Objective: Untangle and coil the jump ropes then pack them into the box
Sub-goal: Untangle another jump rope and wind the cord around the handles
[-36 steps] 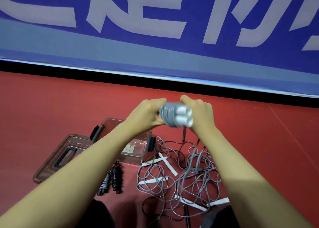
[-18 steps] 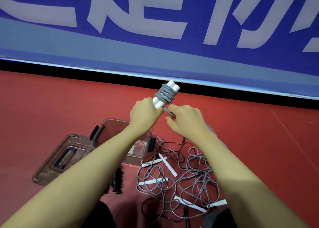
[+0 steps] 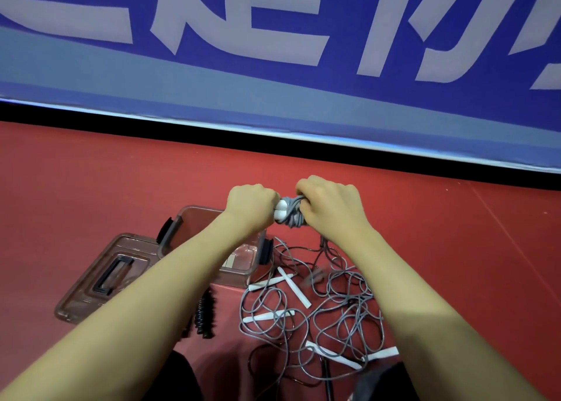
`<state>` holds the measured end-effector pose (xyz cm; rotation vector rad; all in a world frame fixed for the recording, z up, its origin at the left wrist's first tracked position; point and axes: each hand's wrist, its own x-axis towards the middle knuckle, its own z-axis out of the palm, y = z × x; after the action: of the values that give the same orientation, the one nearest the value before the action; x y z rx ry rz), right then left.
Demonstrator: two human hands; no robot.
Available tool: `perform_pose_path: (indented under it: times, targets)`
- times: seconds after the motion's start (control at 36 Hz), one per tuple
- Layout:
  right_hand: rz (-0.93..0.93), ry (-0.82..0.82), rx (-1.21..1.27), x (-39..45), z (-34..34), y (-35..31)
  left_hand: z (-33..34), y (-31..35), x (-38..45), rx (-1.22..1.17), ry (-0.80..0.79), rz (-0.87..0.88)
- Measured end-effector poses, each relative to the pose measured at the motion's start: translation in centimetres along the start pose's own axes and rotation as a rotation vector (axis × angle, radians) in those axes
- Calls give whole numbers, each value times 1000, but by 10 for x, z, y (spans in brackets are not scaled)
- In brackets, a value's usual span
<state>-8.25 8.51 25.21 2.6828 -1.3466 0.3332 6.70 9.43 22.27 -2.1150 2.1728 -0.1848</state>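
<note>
I hold a coiled jump rope (image 3: 289, 215) in front of me, its grey cord wound round two white handles. My left hand (image 3: 252, 206) grips the handle ends. My right hand (image 3: 331, 206) is curled over the grey wraps on the other side. Below on the red floor lies a tangle of grey ropes (image 3: 321, 312) with several white handles. The brown see-through box (image 3: 197, 218) stands open under my left forearm.
The box's lid (image 3: 100, 279) lies flat to the left of the box. Black ribbed handles (image 3: 206, 312) lie on the floor beside the tangle. A blue banner wall (image 3: 273, 66) closes off the far side of the red floor.
The bundle has come down from upright to level between my hands. My right hand moved from pinching the cord's end to gripping over the wraps.
</note>
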Motion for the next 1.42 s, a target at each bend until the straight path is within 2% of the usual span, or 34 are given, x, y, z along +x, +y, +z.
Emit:
perform_pose_path:
  times: [0.19,0.33,0.39,0.47,0.61,0.69,0.78,0.86,1.0,1.22,1.42]
  targets:
    - [338,50,314,3,3,9,-1,7,-4,139,10,283]
    - [492,48,482,5,9,17,-5,9,-4,114,22,416]
    - [509,29,462,6,11,20,-2,5,-2,39,112,450]
    - [513,7,440,7,11,25,3,0,-2,-36,338,559]
    - [498,-20,418,5,8,28,6,-1,-1,-256,549,638]
    - [443,-58,334,4,2,29,2,2,-3,-561,540,551]
    - [340,-93,239,2,-3,23,-3,8,-10,-930,490,350]
    - [255,-27,164,2,-1,17,-10,16,-11,-1087,483,132]
    - [133,38,138,2,8,14,-17,22,-5,-1252,362,-236]
    - [57,22,209,-1,8,4,-10,14,1,-1084,318,-328]
    - [6,88,152,3,-5,0,-7,11,3,-671,240,-371]
